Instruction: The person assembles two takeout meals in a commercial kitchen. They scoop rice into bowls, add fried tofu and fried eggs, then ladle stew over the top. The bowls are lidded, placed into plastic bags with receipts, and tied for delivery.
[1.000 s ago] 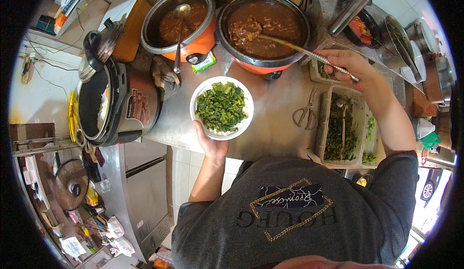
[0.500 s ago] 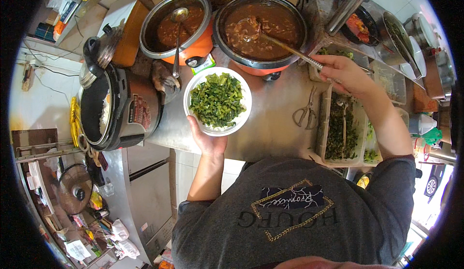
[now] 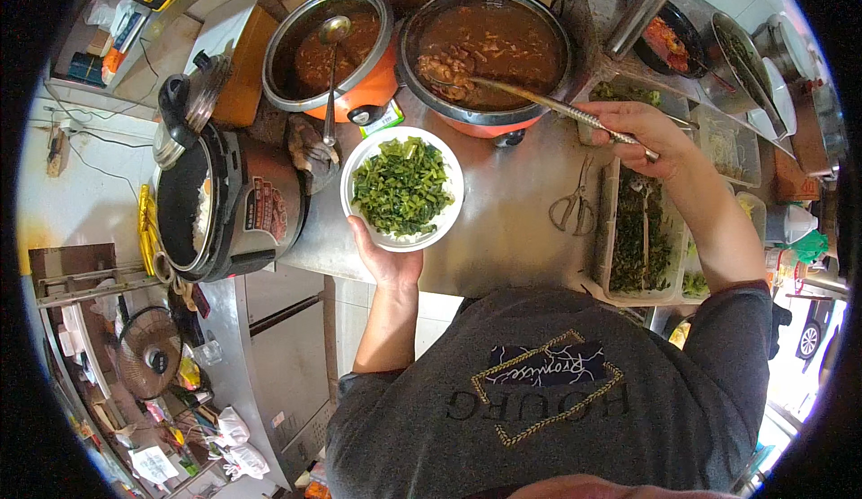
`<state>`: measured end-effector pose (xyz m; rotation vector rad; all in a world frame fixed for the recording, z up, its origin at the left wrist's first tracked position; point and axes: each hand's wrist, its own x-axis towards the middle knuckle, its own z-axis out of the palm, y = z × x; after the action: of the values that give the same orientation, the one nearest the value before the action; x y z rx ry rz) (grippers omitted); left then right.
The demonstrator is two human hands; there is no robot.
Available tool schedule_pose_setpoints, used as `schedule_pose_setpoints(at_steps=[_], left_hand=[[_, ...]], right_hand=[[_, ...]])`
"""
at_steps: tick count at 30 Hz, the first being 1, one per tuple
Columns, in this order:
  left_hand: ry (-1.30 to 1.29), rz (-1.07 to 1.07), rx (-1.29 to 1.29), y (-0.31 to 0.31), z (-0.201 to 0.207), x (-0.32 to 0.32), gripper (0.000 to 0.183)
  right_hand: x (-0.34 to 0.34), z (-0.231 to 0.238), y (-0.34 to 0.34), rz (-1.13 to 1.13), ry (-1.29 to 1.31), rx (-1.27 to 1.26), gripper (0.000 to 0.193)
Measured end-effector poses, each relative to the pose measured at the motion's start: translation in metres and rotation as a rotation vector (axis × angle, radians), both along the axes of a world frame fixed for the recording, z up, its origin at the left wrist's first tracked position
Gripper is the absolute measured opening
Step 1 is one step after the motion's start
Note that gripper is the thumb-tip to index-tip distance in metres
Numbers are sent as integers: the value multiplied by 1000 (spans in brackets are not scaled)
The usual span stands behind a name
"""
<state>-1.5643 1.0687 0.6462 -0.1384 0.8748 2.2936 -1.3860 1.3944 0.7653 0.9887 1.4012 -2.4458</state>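
My left hand is closed around the near side of a white bowl. Chopped green vegetables fill its top, and a little white rice shows at the edge. In my right hand is the handle of a long metal ladle. The ladle's head sits in the brown meat stew at the left side of the large orange pot, heaped with meat pieces. Beside that pot, to the left, stands a smaller orange pot of stew with a metal spoon resting in it.
An open rice cooker stands at the left. Scissors lie on the steel counter, next to a clear tub of chopped dark greens at the right. A crumpled grey cloth lies by the rice cooker. A metal pole rises at the back right.
The ladle's head has moved left and nearer within the stew and now carries a heap of meat. My right hand has shifted slightly along with it. The bowl has barely moved.
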Motion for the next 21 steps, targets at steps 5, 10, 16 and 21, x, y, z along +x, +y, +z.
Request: schedule_pose_setpoints(at_steps=[5, 10, 16, 21], left_hand=[[7, -10, -3, 3, 7, -1, 75], [9, -29, 8, 6, 8, -1, 75], [-2, -22, -6, 8, 10, -1, 75], [-11, -34, 3, 11, 20, -4, 72]], right_hand=[[6, 2, -10, 181, -34, 405, 46], [11, 4, -30, 303, -83, 613, 47], [15, -1, -50, 341, 76, 920, 48], [18, -1, -35, 81, -41, 193, 45]])
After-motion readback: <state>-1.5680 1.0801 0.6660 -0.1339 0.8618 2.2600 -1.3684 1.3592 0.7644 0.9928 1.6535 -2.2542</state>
